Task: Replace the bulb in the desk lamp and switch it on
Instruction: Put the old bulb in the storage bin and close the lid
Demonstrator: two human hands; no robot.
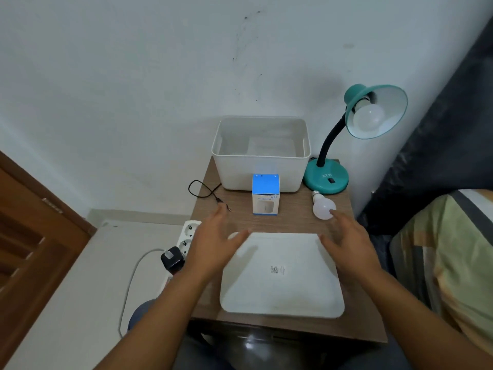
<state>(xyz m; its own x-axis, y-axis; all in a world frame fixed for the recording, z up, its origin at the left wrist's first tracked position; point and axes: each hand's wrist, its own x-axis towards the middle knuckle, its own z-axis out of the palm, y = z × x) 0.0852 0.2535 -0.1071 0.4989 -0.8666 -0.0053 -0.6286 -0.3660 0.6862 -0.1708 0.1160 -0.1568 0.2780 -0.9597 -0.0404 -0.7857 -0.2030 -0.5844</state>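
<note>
Hovering over the counter [293, 222] with fingers spread, both hands were released and held nothing. The left hand [213, 244] hung over the left edge of the white tray [280, 287], which lay at the counter's near edge. The right hand [346, 241] hung over the tray's far right corner, its fingertips just beside the loose bulb [323, 206]; whether they touched it could not be told. That bulb lay on its side near the counter's right edge, just in front of the teal desk lamp [326, 176] at the far right corner. Another bulb [369, 116] sat in the lamp's shade. A white bin [262, 166] stood along the far edge, a small blue box [265, 194] in front of it.
</note>
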